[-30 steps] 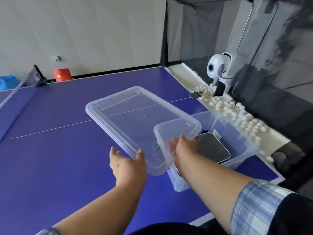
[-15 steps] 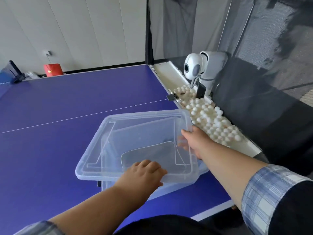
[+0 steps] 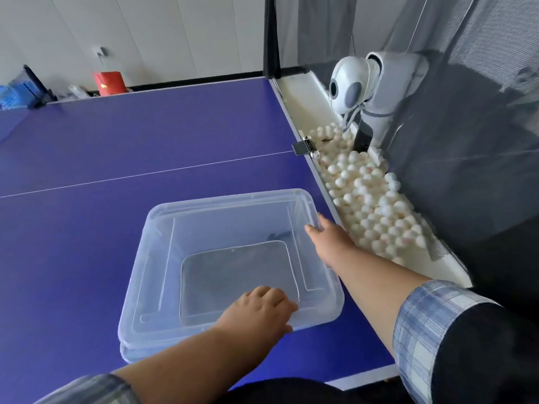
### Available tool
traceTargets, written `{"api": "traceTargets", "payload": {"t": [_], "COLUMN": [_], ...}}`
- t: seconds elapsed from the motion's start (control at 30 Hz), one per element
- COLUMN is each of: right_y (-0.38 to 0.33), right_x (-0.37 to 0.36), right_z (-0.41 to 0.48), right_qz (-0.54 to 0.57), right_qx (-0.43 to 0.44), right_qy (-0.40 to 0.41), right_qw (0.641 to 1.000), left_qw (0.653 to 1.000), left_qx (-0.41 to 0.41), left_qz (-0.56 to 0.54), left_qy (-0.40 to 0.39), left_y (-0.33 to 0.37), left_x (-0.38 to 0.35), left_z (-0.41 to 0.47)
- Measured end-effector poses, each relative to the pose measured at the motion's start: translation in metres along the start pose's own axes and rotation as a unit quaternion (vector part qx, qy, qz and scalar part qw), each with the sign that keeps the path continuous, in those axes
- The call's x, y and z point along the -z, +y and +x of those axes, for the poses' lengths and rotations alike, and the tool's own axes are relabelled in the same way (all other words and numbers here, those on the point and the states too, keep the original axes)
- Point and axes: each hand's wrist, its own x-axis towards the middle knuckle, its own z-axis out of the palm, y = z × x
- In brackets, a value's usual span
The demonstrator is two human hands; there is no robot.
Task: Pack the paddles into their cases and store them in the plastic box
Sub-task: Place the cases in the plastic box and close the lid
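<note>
The lid point(image 3: 221, 217) sits on the plastic box point(image 3: 131, 353) on the tabletop point(image 3: 116, 141), a dark paddle case point(image 3: 239, 272) inside. The left hand point(image 3: 259, 312) grips the near rim with bent fingers point(image 3: 274, 297). The right hand point(image 3: 331, 239) touches the far corner; I cannot tell how its fingers point(image 3: 313, 227) lie. Only pressing it shut seems left.

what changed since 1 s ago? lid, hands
The lid swung right from its tilted spot left of the plastic box and lies on top of it. The left hand moved to grip its near rim; the right hand shifted to its right rim. The dark case inside the box and the ping-pong balls stayed put.
</note>
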Motion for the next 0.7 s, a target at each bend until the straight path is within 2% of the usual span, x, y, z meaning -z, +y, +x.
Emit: {"api": "traceTargets", "payload": {"t": [0.17,0.33,0.4,0.47,0.57,0.63,0.7], "right_y": [-0.002,0.003,0.004,0.004,0.007,0.010,0.010], "right_x": [-0.006,-0.005,-0.007,-0.009,-0.010,-0.011,-0.013], "right_z": [0.006,0.003,0.003,0.003,0.005,0.005,0.008], "right_qz": [-0.002,-0.014,-0.005,0.008,0.057,0.078,0.087], "right_qx": [0.034,0.007,0.003,-0.007,-0.046,-0.075,-0.112], "right_qy": [-0.016,-0.048,-0.044,-0.035,-0.043,-0.036,-0.029], "right_qw": [0.999,0.999,0.999,0.999,0.996,0.993,0.989], "left_qw": [0.999,0.994,0.996,0.994,0.987,0.987,0.990], "left_qx": [0.016,-0.039,-0.062,-0.077,-0.003,0.072,0.098], "left_qz": [-0.016,-0.016,-0.033,-0.060,-0.086,-0.093,-0.087], "left_qy": [-0.032,-0.103,-0.056,0.042,0.136,0.112,0.049], "left_y": [0.004,0.007,0.007,0.003,-0.010,-0.020,-0.030], "left_x": [0.002,0.013,0.020,0.027,0.038,0.040,0.033], "left_z": [-0.001,0.010,0.015,0.031,0.080,0.117,0.141]}}
